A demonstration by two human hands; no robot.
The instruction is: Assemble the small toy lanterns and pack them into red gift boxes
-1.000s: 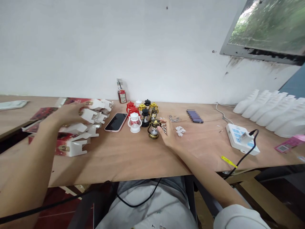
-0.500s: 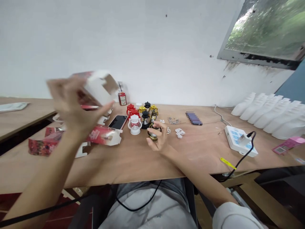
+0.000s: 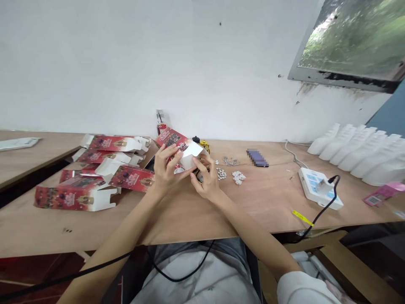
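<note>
My left hand [image 3: 167, 169] is closed around a red and white printed cardboard box [image 3: 174, 137], which tilts with its white flap end toward my right. Close against that end is my right hand [image 3: 206, 176], its fingers curled around a small dark bronze lantern [image 3: 199, 175]. A right fingertip meets the white flap. Most of this lantern is hidden by the fingers. Behind the box, a gold lantern [image 3: 205, 146] and a black lantern top [image 3: 196, 139] show. Box and hands cover most of the lantern group.
Several similar boxes [image 3: 133, 178] lie at left. Right of my hands are small round button cells [image 3: 221, 173], white pieces [image 3: 238, 177], screws [image 3: 230, 161] and a blurred phone [image 3: 257, 157]. A power strip [image 3: 319, 185], yellow strip [image 3: 303, 218] and white bottles [image 3: 357, 152] are farther right.
My left hand has brought the box from the upper left down to the right, over the lanterns and against my right hand. The right hand has hardly moved.
</note>
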